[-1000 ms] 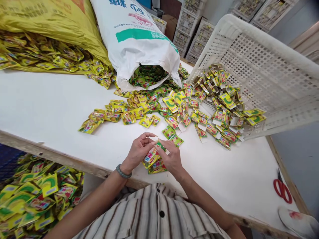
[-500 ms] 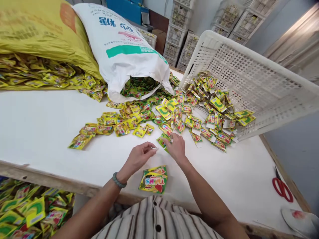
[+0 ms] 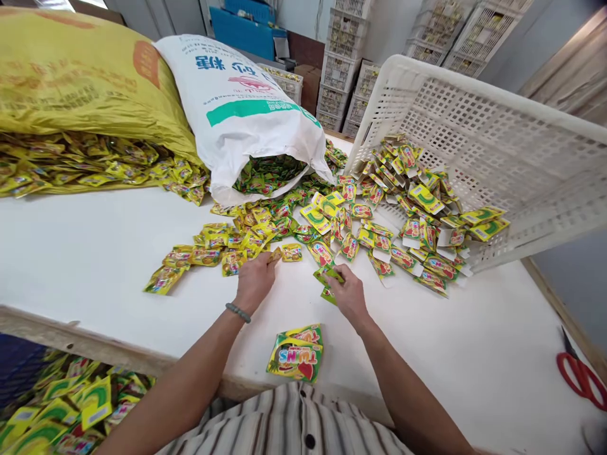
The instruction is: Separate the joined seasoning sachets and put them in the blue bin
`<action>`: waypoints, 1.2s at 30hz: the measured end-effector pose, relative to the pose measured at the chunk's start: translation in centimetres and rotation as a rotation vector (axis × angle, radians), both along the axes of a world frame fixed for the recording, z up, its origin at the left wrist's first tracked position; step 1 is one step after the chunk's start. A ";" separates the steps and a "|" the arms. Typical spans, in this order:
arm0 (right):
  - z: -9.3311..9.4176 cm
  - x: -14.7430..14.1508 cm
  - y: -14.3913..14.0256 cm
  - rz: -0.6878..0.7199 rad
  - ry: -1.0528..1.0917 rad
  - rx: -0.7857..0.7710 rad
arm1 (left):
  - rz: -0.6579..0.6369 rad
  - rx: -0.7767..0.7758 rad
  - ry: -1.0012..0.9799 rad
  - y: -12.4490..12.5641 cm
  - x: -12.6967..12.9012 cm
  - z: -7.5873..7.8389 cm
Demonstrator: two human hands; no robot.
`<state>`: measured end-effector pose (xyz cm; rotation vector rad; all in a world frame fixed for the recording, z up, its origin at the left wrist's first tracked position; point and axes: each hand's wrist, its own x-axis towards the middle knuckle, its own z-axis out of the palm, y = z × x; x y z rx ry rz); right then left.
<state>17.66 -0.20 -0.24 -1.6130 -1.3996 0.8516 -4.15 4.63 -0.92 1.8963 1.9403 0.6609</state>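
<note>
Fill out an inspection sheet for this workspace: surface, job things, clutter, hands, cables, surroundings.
Surface: white table with a wooden front edge.
Job's things: yellow packets and green packets loose before the white sack; overlapping TWINS packs near the front edge; boxes, some with open flaps, in and before the tilted crate.
Clutter: red-handled scissors at the right.
Left hand: at a yellow packet; grip unclear.
Right hand: fingers at a green packet; grip unclear.
Cables: nothing clearly seen.
Surroundings: yellow sack on the left; stacked crates behind; more packs below the table, left.
</note>
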 end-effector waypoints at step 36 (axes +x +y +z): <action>1.2 2.5 -2.0 0.068 0.306 -0.132 | -0.490 -0.515 -0.928 -1.0 7.2 2.5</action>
